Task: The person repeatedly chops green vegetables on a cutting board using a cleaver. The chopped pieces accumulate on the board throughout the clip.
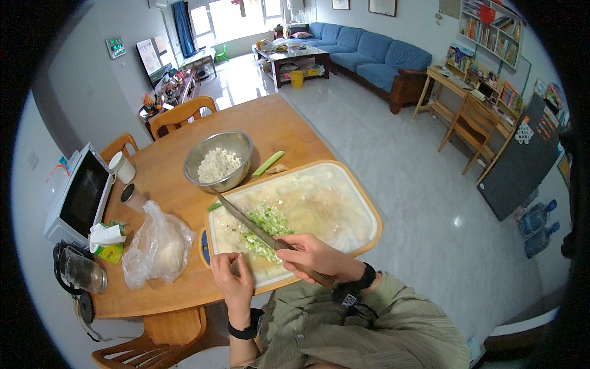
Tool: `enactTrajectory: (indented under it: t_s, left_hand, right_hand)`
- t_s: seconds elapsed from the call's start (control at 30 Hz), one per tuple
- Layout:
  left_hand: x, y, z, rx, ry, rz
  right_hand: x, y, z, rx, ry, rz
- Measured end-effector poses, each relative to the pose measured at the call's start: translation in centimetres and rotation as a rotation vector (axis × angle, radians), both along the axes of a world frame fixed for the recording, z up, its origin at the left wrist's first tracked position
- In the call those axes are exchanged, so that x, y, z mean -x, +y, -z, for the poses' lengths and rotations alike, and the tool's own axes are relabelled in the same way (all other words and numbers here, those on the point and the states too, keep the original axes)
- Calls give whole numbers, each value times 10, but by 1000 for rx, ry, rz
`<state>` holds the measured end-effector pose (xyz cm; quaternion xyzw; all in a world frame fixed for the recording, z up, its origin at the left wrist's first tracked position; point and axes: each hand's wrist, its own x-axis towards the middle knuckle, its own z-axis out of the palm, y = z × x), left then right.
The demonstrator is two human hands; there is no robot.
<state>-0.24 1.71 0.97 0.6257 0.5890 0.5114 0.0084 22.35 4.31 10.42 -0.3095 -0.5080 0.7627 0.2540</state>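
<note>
My right hand (318, 258) grips the handle of a kitchen knife (251, 226), whose blade is seen nearly edge-on and points up and left. Chopped green onion (269, 219) lies in a heap along both sides of the blade. Beneath it is a white cutting board (318, 203) with an orange rim. Over the board's near left edge hovers my left hand (233, 274), fingers loosely curled and thumb a little apart, nothing visible in it. Just beyond the board, a steel bowl (246, 154) contains a white crumbly food (219, 166).
A green stalk (268, 163) and a ginger-like piece (277, 169) lie behind the board. To the left are a plastic bag (159, 249) with pale contents, a tumbler (133, 198), a white mug (122, 167), a tissue pack (108, 244), a glass kettle (83, 272) and a microwave (80, 196).
</note>
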Motion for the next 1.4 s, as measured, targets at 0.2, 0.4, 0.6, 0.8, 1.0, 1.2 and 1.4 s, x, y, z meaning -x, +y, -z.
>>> enactTrajectory:
  t_s: [0.2,0.4,0.6,0.8,1.0,1.2,1.4]
  left_hand:
    - [-1,1,-1,-20,8,-5]
    - [-1,0,-2,-22,9,-2]
    - [-1,1,0,-13,4,-4]
    - [1,-1,0,-5,12,-9]
    - [0,0,1,-15,30,2]
    - [-1,-1,0,-18,3,7]
    - [0,1,0,-21,36,2]
  right_hand:
    - [-3,0,-2,-25,-19,34]
    - [-1,3,5,-40,-22,66]
    - [-3,5,7,-62,29,46]
    - [-6,5,4,-7,22,91]
    - [-8,7,2,-56,24,63]
    - [-9,6,0,5,13,130]
    - [-9,9,4,-47,49,101]
